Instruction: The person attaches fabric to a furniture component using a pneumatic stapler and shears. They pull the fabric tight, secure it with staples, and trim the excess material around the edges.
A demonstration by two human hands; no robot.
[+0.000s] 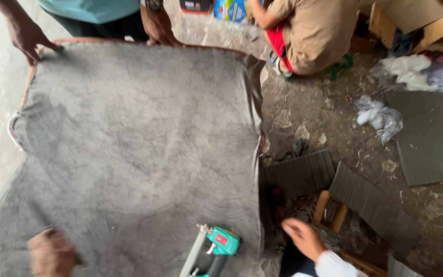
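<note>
- Grey fabric sheet (129,149): spread flat over a panel on the floor.
- Left hand (51,253): pressed on the sheet's near edge; blurred, finger state unreadable.
- Right hand (303,237): off the sheet's right edge, fingers loosely apart, empty.
- Teal staple gun (212,250): lies on the sheet between both hands.

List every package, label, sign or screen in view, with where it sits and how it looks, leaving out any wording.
Blue box: top edge, on the floor beside the crouching person, rectangular, bright blue with yellow patches, cut off by the frame.
Dark box: just left of the blue one, black with an orange-red strip, mostly cropped.
Red label: small rectangle on the teal staple gun lying on the grey fabric.
</note>
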